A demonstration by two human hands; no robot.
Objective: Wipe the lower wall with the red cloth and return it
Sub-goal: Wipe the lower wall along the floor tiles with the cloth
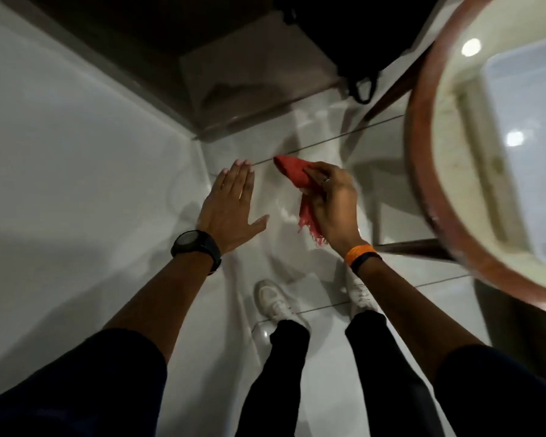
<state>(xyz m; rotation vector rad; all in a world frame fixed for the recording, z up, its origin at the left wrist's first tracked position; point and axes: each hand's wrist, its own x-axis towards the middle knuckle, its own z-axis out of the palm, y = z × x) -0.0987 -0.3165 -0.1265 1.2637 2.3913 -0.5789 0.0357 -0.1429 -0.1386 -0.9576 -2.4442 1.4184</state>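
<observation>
Cloth (297, 181), red, is in the right hand (330, 205): fingers closed over the bunched top, frayed fringe hanging loose below the palm. Ring on one finger, orange band (360, 253) at that wrist. Left hand (230, 205) is flat and spread, holding nothing, black watch (196, 247) on the wrist. Cannot tell if its fingertips touch a surface or hover.

Edges: white wall (60, 137) fills the left side and meets the glossy floor tiles (312, 130) at a corner just beside the left fingertips. Cloth tip sits over a grout line, near that corner but apart from the wall. A dark recess or threshold (234, 74) closes the far end. On the right, a round table (492, 159) with a reddish-brown rim overhangs, its edge near the right forearm. Dark table legs run down behind the right hand.

Open room: narrow floor strip between wall and table; both arms fit in it with some gap on each side. White shoes (273, 302) stand on the tiles below the hands, the right shoe partly covered by the right forearm.

Hard to read: motion blur on table rim and right hand. Whether the cloth touches the floor is unclear. A black object with a loop (361, 86) at the top is cut off by the frame and too dark to identify. The tabletop shows only reflections of lights.
</observation>
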